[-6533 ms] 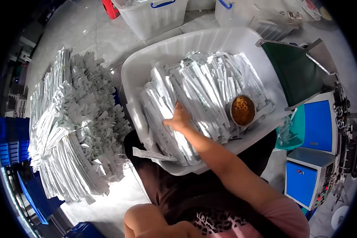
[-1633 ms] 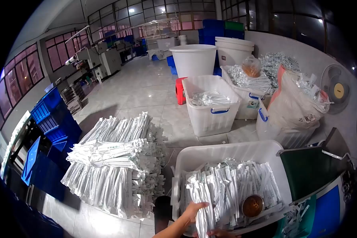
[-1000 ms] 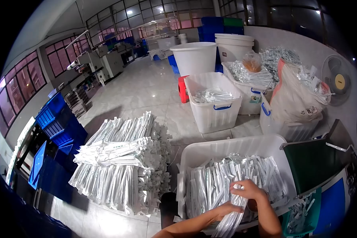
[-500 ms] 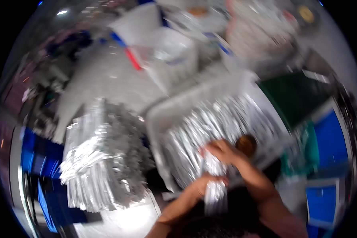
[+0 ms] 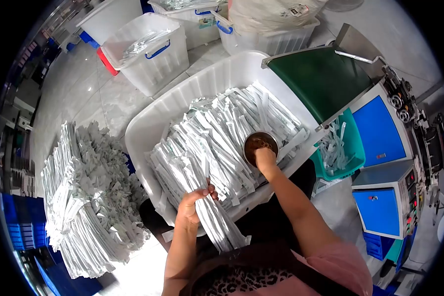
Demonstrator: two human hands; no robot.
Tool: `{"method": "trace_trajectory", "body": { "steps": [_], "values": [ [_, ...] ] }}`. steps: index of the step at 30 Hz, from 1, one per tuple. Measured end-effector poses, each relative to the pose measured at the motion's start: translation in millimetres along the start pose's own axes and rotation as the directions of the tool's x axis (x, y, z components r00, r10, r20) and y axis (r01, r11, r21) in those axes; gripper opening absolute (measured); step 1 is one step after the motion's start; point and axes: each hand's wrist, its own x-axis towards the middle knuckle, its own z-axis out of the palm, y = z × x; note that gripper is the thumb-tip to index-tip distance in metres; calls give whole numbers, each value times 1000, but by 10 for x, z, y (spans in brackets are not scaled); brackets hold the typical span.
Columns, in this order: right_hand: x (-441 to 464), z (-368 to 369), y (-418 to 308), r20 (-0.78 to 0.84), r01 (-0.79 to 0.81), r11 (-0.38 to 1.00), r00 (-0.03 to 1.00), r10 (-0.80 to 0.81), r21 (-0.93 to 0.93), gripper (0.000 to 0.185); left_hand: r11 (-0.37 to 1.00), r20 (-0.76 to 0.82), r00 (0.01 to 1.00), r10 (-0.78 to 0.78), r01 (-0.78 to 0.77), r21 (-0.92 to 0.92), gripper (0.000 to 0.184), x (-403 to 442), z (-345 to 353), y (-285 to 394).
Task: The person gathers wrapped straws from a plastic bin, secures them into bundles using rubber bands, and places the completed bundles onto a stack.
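Had one bundle (image 5: 222,229) clutched in left hand (image 5: 193,203), right hand (image 5: 265,159) in bowl (image 5: 249,152) (couldn't tell grip), packets (image 5: 232,121) galore left in tub (image 5: 212,76).

White packet bundle (image 5: 215,220) held slanting; round bowl (image 5: 248,153) among loose packets (image 5: 227,130).

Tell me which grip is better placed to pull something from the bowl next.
Right, most likely: the right grip is reaching into the bowl, while the left grip is wrapped around a bundle of packets.
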Motion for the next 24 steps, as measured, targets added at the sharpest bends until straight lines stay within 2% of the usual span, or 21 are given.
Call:
{"method": "trace_trajectory", "body": {
  "steps": [1, 3, 5, 6, 7, 8, 10, 12, 14, 15, 16, 17, 18, 20, 21, 22, 23, 24],
  "values": [
    [-7, -18, 10, -40, -23, 1000, 999, 23, 0, 11, 999, 30, 999, 18, -17, -39, 33, 7, -45, 14],
    [-14, -33, 26, -78, -40, 999, 996, 40, 1, 11, 997, -5, 997, 73, -73, -7, 32, 11, -36, 48],
    [-43, -59, 25, -312, 35, 996, 950, -9, 77, 11, 991, -42, 992, 121, -118, 57, 33, 30, -6, 79],
    [-56, -105, 3, -315, 32, 997, 949, -6, 77, 11, 985, -47, 988, 144, -139, 98, 33, 33, 55, 89],
    [-65, -157, -12, -422, 131, 985, 904, -73, 111, 11, 973, -73, 984, 161, -146, 178, 33, 35, 123, 89],
    [-91, -269, -61, -524, 231, 964, 841, -130, 131, 12, 953, -28, 982, 185, -173, 247, 37, 69, 154, 63],
    [-142, -437, -210, -514, 258, 947, 848, -127, 191, 16, 930, -68, 984, 164, -131, 343, 43, 73, 309, 8],
    [-235, -617, -397, -518, 325, 863, 851, -89, 387, 22, 912, 8, 990, 138, -130, 389, 52, 104, 402, -8],
    [-483, -937, -721, -306, 271, 687, 949, -74, 674, 27, 882, -53, 991, 124, -85, 463, 50, 141, 437, -39],
    [-631, -1061, -872, -293, 295, 606, 950, -106, 738, 29, 872, -72, 993, 94, -47, 488, 45, 161, 431, -38],
    [-750, -1155, -990, -278, 310, 517, 950, -141, 798, 31, 879, -11, 994, 110, -92, 468, 41, 207, 403, -58],
    [-796, -1212, -1021, -388, 401, 659, 905, -175, 637, 30, 885, -56, 989, 136, -96, 455, 36, 181, 439, -68],
    [-833, -1285, -1033, -374, 394, 630, 911, -172, 669, 28, 891, -100, 982, 162, -102, 442, 32, 152, 467, -64],
    [-842, -1334, -1009, -289, 354, 446, 934, -209, 822, 27, 905, -99, 985, 140, -87, 416, 32, 157, 412, -19],
    [-837, -1319, -1004, -287, 364, 442, 929, -234, 820, 25, 900, -61, 987, 149, -110, 421, 32, 139, 386, -8],
    [-809, -1311, -995, -320, 416, 485, 908, -271, 769, 23, 894, -24, 987, 158, -133, 428, 31, 115, 361, 3],
    [-738, -1304, -991, -410, 504, 568, 863, -295, 651, 21, 905, 35, 989, 146, -148, 399, 29, 89, 333, 21],
    [-648, -1280, -1002, -490, 569, 639, 809, -324, 517, 21, 931, 84, 991, 107, -129, 340, 35, 52, 327, 47]
  ]
}}
